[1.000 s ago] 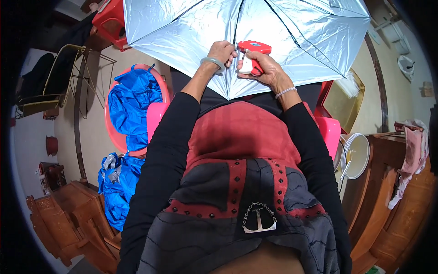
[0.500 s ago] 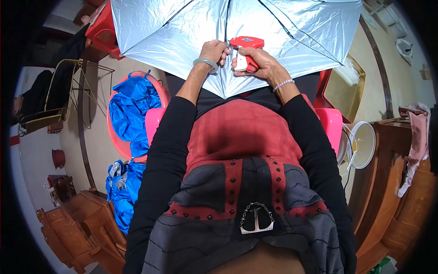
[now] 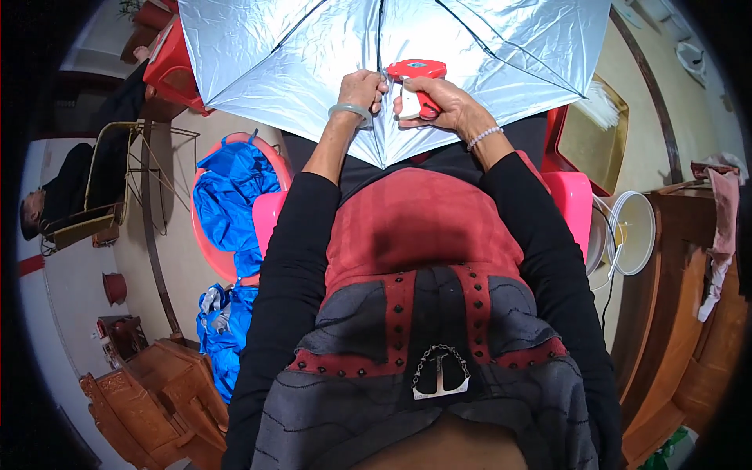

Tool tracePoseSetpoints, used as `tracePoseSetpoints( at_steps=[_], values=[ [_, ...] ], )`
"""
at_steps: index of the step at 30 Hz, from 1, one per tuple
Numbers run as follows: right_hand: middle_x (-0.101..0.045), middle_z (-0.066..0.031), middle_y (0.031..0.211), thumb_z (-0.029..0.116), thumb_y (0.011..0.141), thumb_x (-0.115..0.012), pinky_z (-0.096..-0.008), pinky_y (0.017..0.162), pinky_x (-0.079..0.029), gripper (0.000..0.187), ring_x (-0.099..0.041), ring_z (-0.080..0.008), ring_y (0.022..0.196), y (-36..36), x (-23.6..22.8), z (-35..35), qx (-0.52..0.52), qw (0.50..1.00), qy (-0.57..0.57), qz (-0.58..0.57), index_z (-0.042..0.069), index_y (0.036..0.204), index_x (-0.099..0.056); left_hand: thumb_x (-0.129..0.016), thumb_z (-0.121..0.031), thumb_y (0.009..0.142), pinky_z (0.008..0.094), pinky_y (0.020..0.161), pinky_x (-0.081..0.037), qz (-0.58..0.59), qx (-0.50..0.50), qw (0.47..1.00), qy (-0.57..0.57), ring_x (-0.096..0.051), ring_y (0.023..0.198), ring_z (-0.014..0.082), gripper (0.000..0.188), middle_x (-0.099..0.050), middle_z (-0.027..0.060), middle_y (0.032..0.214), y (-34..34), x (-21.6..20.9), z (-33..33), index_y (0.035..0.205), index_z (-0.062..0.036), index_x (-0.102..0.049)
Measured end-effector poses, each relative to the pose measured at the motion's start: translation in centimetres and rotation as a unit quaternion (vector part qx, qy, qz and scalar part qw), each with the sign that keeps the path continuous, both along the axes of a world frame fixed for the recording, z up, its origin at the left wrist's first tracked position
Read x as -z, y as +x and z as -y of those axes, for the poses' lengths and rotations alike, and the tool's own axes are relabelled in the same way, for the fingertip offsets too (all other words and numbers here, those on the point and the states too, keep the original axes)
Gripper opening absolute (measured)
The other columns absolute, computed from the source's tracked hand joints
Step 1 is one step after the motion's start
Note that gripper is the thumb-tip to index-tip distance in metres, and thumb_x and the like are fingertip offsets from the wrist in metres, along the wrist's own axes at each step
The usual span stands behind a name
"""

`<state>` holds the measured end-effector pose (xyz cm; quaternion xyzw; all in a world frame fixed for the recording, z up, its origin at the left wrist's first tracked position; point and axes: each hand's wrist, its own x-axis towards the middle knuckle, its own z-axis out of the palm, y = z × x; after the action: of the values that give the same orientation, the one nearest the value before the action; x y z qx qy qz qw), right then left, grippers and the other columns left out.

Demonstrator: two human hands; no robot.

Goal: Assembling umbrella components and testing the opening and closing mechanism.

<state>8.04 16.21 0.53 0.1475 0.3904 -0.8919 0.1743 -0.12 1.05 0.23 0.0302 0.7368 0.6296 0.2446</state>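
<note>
Head view, far left, quick: what's in the room?

Another person in dark clothes, at a gold-framed chair. Carved wooden furniture low down, red plastic stool up top. Next, a pinkish basin with crumpled blue fabric in it; a second blue heap below, some silver showing.

Work surface?

Pink armrest on my left, then the silver umbrella canopy, spread out with dark ribs showing, one corner pointing at me over dark cloth on my lap.

Hands?

My left hand is at the canopy beside a rib, fingers curled; can't tell if they pinch anything. Just right of it, over the canopy: the red-and-white hand tool, nose near those fingers. My right hand is wrapped round its handle.

Far right?

Other armrest, pink too. Gold-coloured tray holding white strands, white bucket, dark strip across pale floor, brown wooden furniture, pink cloth hanging there.
</note>
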Motion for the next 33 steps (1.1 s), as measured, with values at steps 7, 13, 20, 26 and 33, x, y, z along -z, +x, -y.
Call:
tracePoseSetpoints(
  at_steps=[7, 13, 20, 26, 33],
  values=[
    [-0.056, -0.0089, 0.082, 0.01, 0.082, -0.056, -0.0458, 0.064, -0.057, 0.026, -0.062, -0.0201, 0.067, 0.1, -0.3, 0.0, -0.015, 1.0, 0.012, -0.004, 0.002, 0.104, -0.044, -0.044, -0.005, 0.081, 0.0215, 0.036, -0.032, 0.012, 0.008, 1.0, 0.005, -0.041, 0.045, 0.0076, 0.016, -0.054, 0.0048, 0.068, 0.0, -0.2, 0.1, 0.085, 0.0034, -0.057],
    [-0.06, -0.013, 0.076, 0.009, 0.078, -0.056, -0.0457, 0.061, -0.056, 0.024, -0.063, -0.0236, 0.067, -0.1, 0.1, 0.4, -0.001, 1.0, 0.028, 0.005, -0.001, 0.099, -0.047, -0.044, -0.007, 0.082, 0.0232, 0.036, -0.033, -0.008, 0.023, 1.0, 0.004, -0.041, 0.043, 0.0083, 0.016, -0.054, 0.0057, 0.065, 0.2, -0.2, 0.2, 0.082, 0.0043, -0.056],
    [-0.055, -0.0084, 0.059, 0.009, 0.077, -0.054, -0.0335, 0.043, -0.05, 0.01, -0.054, -0.0173, 0.048, -0.6, 0.7, 0.3, -0.002, 0.994, 0.104, -0.026, 0.0, 0.081, -0.052, -0.044, -0.007, 0.083, 0.0244, 0.036, -0.036, -0.038, 0.061, 0.996, -0.05, -0.044, 0.042, 0.0102, 0.016, -0.053, 0.0056, 0.063, 0.6, -1.0, -0.3, 0.079, 0.0042, -0.054],
    [-0.05, -0.0045, 0.054, 0.009, 0.079, -0.054, -0.025, 0.037, -0.037, 0.01, -0.045, -0.0114, 0.042, -0.9, 1.0, 0.4, -0.025, 0.996, 0.089, -0.01, 0.005, 0.071, -0.049, -0.046, -0.01, 0.082, 0.0269, 0.035, -0.038, -0.081, 0.067, 0.991, -0.078, -0.047, 0.038, 0.0142, 0.02, -0.053, 0.0079, 0.054, 0.0, 0.4, 0.2, 0.072, 0.005, -0.054],
    [-0.057, -0.0106, 0.063, 0.005, 0.076, -0.051, -0.038, 0.04, -0.051, 0.01, -0.058, -0.0208, 0.048, -0.7, 0.7, 1.0, 0.013, 0.998, 0.067, -0.007, -0.001, 0.083, -0.051, -0.045, -0.01, 0.081, 0.0301, 0.035, -0.042, -0.119, 0.049, 0.986, -0.107, -0.051, 0.038, 0.0162, 0.018, -0.058, 0.0106, 0.06, 0.1, 0.8, -0.6, 0.08, 0.0066, -0.053]
  ],
)
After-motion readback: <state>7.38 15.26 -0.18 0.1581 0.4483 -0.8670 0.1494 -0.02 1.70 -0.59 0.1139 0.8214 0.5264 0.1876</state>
